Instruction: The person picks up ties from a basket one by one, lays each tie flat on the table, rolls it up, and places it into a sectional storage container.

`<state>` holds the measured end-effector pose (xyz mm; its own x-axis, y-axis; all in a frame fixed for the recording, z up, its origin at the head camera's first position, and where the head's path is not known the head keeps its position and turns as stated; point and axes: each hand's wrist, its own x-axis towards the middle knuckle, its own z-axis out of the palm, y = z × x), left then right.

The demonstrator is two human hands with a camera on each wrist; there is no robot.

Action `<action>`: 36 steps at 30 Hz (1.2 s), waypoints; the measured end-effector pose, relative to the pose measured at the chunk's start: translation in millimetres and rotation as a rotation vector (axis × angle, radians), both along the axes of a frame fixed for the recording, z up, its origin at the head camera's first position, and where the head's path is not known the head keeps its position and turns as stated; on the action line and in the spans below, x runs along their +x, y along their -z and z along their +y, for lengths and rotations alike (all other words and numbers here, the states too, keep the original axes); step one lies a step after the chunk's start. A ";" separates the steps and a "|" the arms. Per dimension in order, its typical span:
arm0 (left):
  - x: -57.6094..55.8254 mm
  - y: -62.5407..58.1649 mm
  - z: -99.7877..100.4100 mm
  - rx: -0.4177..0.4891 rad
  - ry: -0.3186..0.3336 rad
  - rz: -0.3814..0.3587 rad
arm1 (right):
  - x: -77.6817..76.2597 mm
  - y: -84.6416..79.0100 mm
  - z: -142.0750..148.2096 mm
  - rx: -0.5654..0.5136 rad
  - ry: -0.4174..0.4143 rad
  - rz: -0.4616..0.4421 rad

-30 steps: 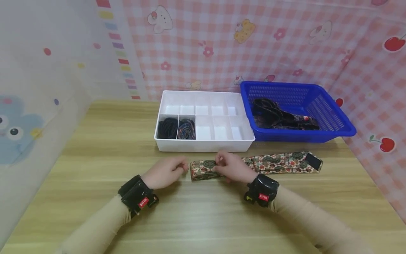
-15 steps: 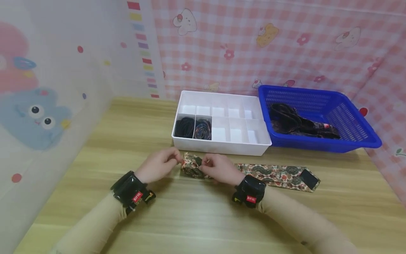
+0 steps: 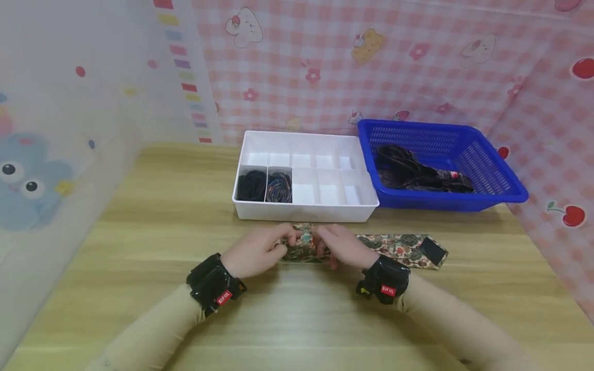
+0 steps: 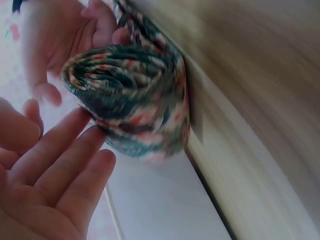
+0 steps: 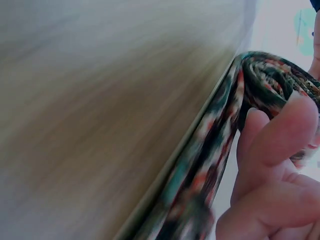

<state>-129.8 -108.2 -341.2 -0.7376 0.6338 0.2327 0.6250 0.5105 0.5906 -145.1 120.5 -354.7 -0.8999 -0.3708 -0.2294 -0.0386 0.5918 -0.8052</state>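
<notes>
A patterned necktie [image 3: 401,247] lies along the table in front of the white box, its left part wound into a roll [image 4: 125,100]. At the left of this roll, my left hand [image 3: 257,250] touches it with fairly straight fingertips [image 4: 102,160], as the left wrist view shows. My right hand [image 3: 345,247] is at the roll's right side, over the strip, its fingers loosely bent and the thumb beside the coil in the right wrist view. From that roll the flat strip [image 5: 200,160] runs away to the right, ending in a dark patch.
Behind the hands stands a white divided box [image 3: 306,212]; two front-left compartments hold a black roll [image 3: 252,185] and a dark patterned roll [image 3: 279,188]. To its right, a blue basket [image 3: 492,190] holds dark ties [image 3: 417,172]. Patterned cloth [image 3: 325,67] hangs behind.
The necktie's left end has gone from lying flat to a bunched roll. My left hand, apart from it before, now touches it. The strip's right end has slid left; the head view shifted.
</notes>
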 end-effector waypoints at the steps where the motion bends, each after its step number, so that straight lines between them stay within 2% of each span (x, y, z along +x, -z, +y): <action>1: 0.2 1.6 5.4 -0.021 0.017 0.021 | 0.3 0.4 4.1 0.006 0.004 0.001; 5: 3.5 7.2 26.1 -0.136 0.076 0.113 | 2.3 0.8 20.0 0.026 0.033 0.001; 8: 8.7 11.0 37.4 -0.254 0.113 0.156 | 5.0 -1.2 26.9 0.044 0.038 0.041; 10: 13.0 11.4 42.9 -0.339 0.128 0.181 | 8.4 -3.3 29.1 0.064 0.019 0.113; 14: 18.0 10.6 48.5 -0.452 0.140 0.205 | 19.9 -6.8 30.1 0.169 -0.084 0.338; 16: 16.4 10.0 46.9 -0.425 0.153 0.167 | 26.7 -6.3 29.3 0.249 -0.142 0.433; 19: 7.8 10.2 36.3 -0.297 0.144 0.044 | 34.4 -3.1 26.5 0.334 -0.191 0.479; 21: 1.2 8.0 24.3 -0.178 0.078 -0.060 | 37.3 0.1 24.4 0.361 -0.201 0.478; 25: -7.3 2.7 -8.1 -0.028 -0.132 -0.135 | 38.1 2.0 17.2 0.363 -0.220 0.491; 27: -9.0 3.1 -20.8 -0.013 -0.187 -0.155 | 38.0 1.8 14.8 0.361 -0.230 0.498; 32: -6.8 12.1 -36.9 -0.019 -0.204 -0.259 | 36.6 0.8 4.4 0.355 -0.286 0.499; 34: -4.1 14.2 -40.3 -0.010 -0.217 -0.268 | 35.5 0.9 -1.9 0.353 -0.299 0.488; 36: -2.0 14.0 -42.6 -0.005 -0.234 -0.241 | 34.2 0.7 -7.9 0.351 -0.292 0.470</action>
<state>-131.8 -150.8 -355.2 -0.8969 0.4412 0.0310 0.3328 0.6270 0.7044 -110.8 112.6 -355.3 -0.8077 -0.5894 0.0119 -0.5380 0.7287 -0.4238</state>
